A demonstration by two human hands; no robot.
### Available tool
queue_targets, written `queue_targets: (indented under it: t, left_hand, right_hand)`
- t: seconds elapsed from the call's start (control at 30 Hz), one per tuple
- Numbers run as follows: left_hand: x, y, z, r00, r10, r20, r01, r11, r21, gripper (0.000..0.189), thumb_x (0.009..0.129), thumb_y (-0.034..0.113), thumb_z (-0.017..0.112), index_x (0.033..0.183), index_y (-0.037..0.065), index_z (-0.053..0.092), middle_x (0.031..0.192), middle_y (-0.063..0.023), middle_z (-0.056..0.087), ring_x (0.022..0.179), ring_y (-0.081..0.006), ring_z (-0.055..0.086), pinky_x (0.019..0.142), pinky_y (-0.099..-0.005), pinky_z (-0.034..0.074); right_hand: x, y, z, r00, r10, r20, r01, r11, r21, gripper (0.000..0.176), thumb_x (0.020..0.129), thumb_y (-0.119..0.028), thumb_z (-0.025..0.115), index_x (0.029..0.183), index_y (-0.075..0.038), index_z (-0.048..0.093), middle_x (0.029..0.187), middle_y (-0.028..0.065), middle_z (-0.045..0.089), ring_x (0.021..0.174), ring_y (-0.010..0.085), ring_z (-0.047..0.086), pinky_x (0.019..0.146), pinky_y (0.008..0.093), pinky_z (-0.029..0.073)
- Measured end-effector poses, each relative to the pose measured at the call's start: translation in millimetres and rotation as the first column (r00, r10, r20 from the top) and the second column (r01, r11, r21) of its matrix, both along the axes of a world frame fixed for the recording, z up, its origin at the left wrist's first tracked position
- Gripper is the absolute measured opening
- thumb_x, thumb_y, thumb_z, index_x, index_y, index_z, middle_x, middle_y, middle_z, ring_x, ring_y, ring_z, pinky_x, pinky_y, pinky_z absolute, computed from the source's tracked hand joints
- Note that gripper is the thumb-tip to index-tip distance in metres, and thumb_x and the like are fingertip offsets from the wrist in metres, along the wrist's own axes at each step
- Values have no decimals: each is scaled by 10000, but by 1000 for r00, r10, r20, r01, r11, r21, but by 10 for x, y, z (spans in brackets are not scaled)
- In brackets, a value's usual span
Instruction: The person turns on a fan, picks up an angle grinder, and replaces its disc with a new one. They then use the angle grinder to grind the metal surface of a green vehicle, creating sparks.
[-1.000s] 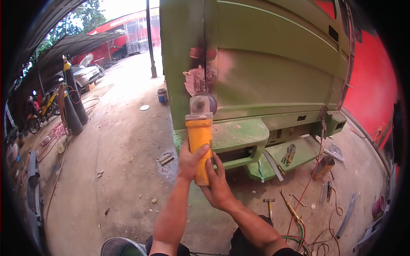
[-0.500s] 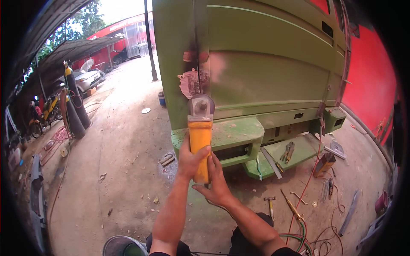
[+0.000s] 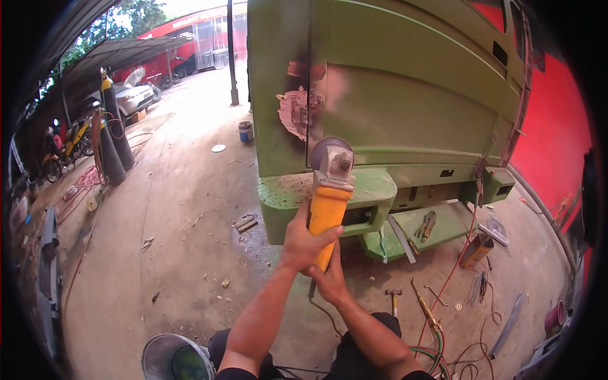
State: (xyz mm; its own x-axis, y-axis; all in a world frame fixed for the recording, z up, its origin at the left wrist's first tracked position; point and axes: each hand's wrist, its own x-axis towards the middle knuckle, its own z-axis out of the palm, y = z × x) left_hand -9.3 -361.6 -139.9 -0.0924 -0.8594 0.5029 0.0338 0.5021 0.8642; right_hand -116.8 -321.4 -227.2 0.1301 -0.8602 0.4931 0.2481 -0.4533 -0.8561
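The green vehicle body (image 3: pixel 405 114) towers over everything here, its ribbed side running off to the right. Well behind, on the left, I can see a silver car (image 3: pixel 133 98), and nearer than that two dark gas cylinders (image 3: pixel 113 161) stand side by side. A green bumper (image 3: pixel 285 196) juts out below the panel, its top strewn with debris. By the worker's knees sits a bucket (image 3: pixel 152 354) with something greenish inside.

The yellow angle grinder (image 3: pixel 329 212) is up in front of the bumper, head end high and leaning a little to the right, its cord trailing down. The left hand (image 3: pixel 304 240) is closed round the middle of the casing, thumb laid across the front; the right hand (image 3: pixel 330 282) is curled about the lower end. Above and left of the tool, a pinkish patch (image 3: pixel 292 114) lies beside the upright seam. The grinder's disc (image 3: pixel 320 149) is below it, close to the seam; I can't tell whether it touches the metal. On the floor to the right lie a brass torch (image 3: pixel 424 307) and a smaller hammer (image 3: pixel 394 301).
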Motion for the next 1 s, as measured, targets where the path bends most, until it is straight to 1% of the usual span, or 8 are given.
queue_targets:
  t: [0.17, 0.3, 0.4, 0.47, 0.63, 0.8, 0.9, 1.0]
  left_hand:
    - [41, 83, -59, 993, 73, 89, -73, 997, -8, 771, 750, 286, 852, 1354, -29, 492, 1182, -169, 671, 1086, -246, 660, 940, -376, 515]
    - [118, 194, -368, 989, 79, 123, -84, 996, 31, 778, 740, 274, 857, 1350, -32, 485, 1179, -169, 669, 1085, -247, 661, 935, -375, 514]
    - [129, 283, -528, 996, 51, 76, -56, 996, 69, 759, 734, 251, 862, 1335, -24, 490, 1162, -158, 665, 1072, -233, 657, 930, -365, 513]
    - [120, 351, -594, 997, 1, -72, 5, 997, 81, 740, 732, 229, 865, 1324, -17, 496, 1150, -145, 656, 1062, -219, 650, 926, -355, 511]
    - [58, 390, -579, 996, -48, -73, 52, 997, 63, 747, 736, 231, 868, 1326, -24, 488, 1164, -150, 644, 1069, -222, 640, 932, -352, 509]
    - [-25, 446, -605, 992, -126, -26, 126, 992, 22, 933, 722, 300, 894, 1441, -47, 411, 1231, -180, 627, 1120, -251, 636, 962, -374, 505]
    - [-21, 488, -560, 986, -161, -32, 162, 987, 11, 945, 719, 312, 899, 1435, -59, 407, 1238, -189, 624, 1124, -258, 634, 959, -374, 504]
    - [21, 446, -754, 984, -175, -34, 178, 978, 110, 972, 704, 307, 910, 1446, -57, 398, 1242, -183, 628, 1135, -259, 640, 961, -384, 519]
  right_hand:
    - [32, 22, -206, 997, -72, -16, 72, 997, 6, 1033, 920, -341, 702, 1590, 8, -4, 1552, 180, 303, 1427, 277, 356, 1151, 390, 335]
    - [89, 181, -458, 999, 13, 40, -15, 998, 58, 999, 927, -312, 681, 1584, 27, 10, 1548, 197, 311, 1431, 288, 346, 1162, 391, 315]
    - [113, 228, -700, 996, -17, -88, 21, 999, 50, 964, 947, -291, 642, 1574, 53, -4, 1559, 232, 293, 1445, 313, 331, 1170, 405, 302]
    - [78, 312, -792, 994, -14, -111, 26, 994, 110, 974, 950, -310, 644, 1574, 55, -9, 1565, 234, 287, 1448, 318, 329, 1168, 408, 304]
    - [-80, 382, -848, 988, 9, -151, 20, 982, 187, 961, 958, -388, 647, 1565, 56, 49, 1516, 223, 360, 1400, 320, 401, 1135, 405, 347]
    - [-96, 424, -792, 987, -143, -79, 142, 990, -17, 916, 939, -490, 666, 1509, 43, 189, 1373, 163, 488, 1266, 285, 513, 1061, 383, 413]
    - [-122, 426, -838, 973, -214, -85, 201, 970, -140, 955, 928, -508, 676, 1533, 33, 174, 1402, 162, 468, 1299, 277, 491, 1087, 395, 396]
    - [-128, 471, -754, 977, -195, -89, 192, 980, -47, 1016, 903, -503, 711, 1566, 19, 144, 1452, 202, 451, 1347, 301, 478, 1116, 394, 376]
